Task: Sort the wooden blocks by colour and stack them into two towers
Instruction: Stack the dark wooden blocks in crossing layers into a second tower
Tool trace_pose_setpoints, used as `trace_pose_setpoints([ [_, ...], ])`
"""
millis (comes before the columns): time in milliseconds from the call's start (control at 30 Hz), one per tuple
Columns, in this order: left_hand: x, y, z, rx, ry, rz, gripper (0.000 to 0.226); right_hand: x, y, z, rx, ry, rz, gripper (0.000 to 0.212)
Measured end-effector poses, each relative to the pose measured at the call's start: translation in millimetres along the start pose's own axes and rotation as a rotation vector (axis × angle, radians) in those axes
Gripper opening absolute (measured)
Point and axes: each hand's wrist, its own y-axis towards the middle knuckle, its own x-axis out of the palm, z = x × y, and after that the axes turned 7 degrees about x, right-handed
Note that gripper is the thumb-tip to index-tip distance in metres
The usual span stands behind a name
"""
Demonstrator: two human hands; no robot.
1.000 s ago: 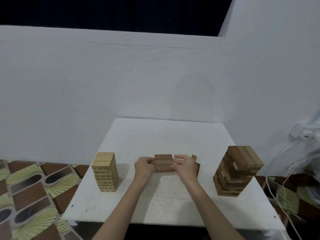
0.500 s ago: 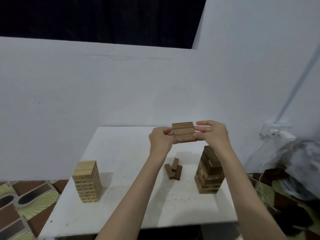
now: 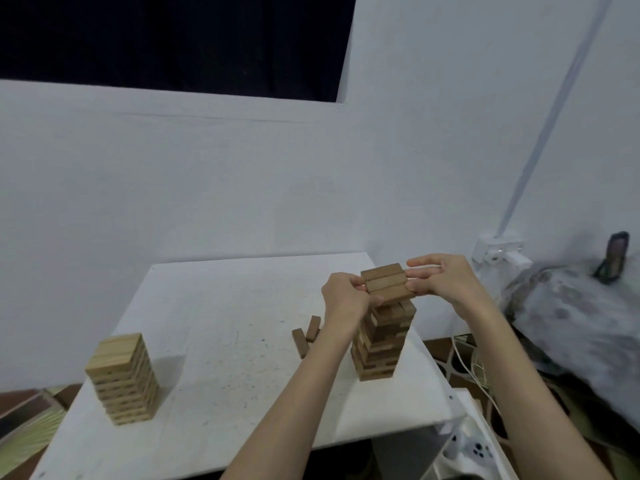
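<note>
- The left hand (image 3: 344, 296) has its fingers (image 3: 360, 287) curled round the left end of a flat row of three dark brown wooden blocks (image 3: 386, 283), pinching it from that side.
- The right hand (image 3: 446, 280) holds the right end of the same row: its fingers (image 3: 424, 271) lie nearly straight along the far edge and end of the blocks, thumb side toward the camera, so the row is clamped between both hands.
- The three blocks lie side by side, long sides touching, a little tilted, held in the air.
- Directly beneath the fingers stands the tall tower of dark brown wooden blocks (image 3: 381, 341); the held row is just above its top layer, and whether it touches cannot be told.
- The tower's layers sit slightly uneven, with a few lighter blocks showing on its left face.
- Just left of the left wrist, two loose dark brown wooden blocks (image 3: 304, 336) lie on the white table (image 3: 214, 306), close to each other and near the tower's foot.
- Far to the left of both hands, near the table's front left corner, stands the shorter tower of pale wooden blocks (image 3: 123, 377), neat and square.
- To the right of the right hand, past the table's edge, a white wall socket box (image 3: 500, 252) sits against the white wall (image 3: 173, 174), with white cables (image 3: 464, 362) below it.
</note>
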Motion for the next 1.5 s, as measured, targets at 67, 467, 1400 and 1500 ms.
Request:
trace_pose_setpoints([
  [67, 4, 0, -2, -0.005, 0.012, -0.007, 0.042, -5, 3, 4, 0.012, 0.0, -0.022, 0.038],
  [467, 12, 2, -5, -0.016, 0.067, 0.005, 0.042, -8, 12, 19, 0.039, 0.004, -0.09, 0.038],
  [1400, -7, 29, 14, 0.239, 0.595, -0.421, 0.114, -35, 22, -19, -0.219, -0.696, -0.415, 0.085],
  [1500, 0, 35, 12, 0.186, 0.792, -0.491, 0.124, -20, 25, -18, -0.204, -0.897, -0.455, 0.113],
])
